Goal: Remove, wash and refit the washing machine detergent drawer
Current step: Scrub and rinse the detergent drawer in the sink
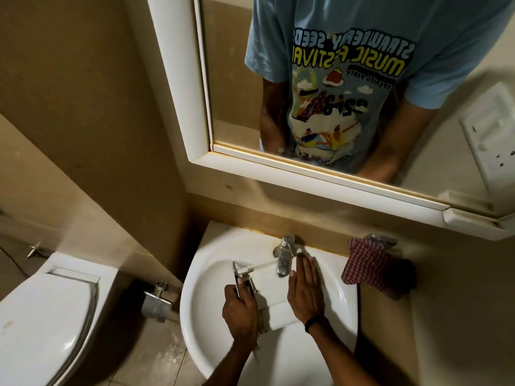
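The white detergent drawer (271, 291) lies over the white washbasin (211, 277), its far end under the chrome tap (283, 256). My left hand (241, 310) grips the drawer's left side wall. My right hand (305, 291) lies flat with straight fingers along the drawer's right side, fingertips close to the tap's spout. A black band circles the right wrist. I cannot tell whether water is running.
A red-checked cloth (367, 267) hangs on a holder right of the basin. A white-framed mirror (320, 87) above reflects a person's torso. A toilet (47, 310) stands at the lower left, a wall valve (157, 298) between it and the basin.
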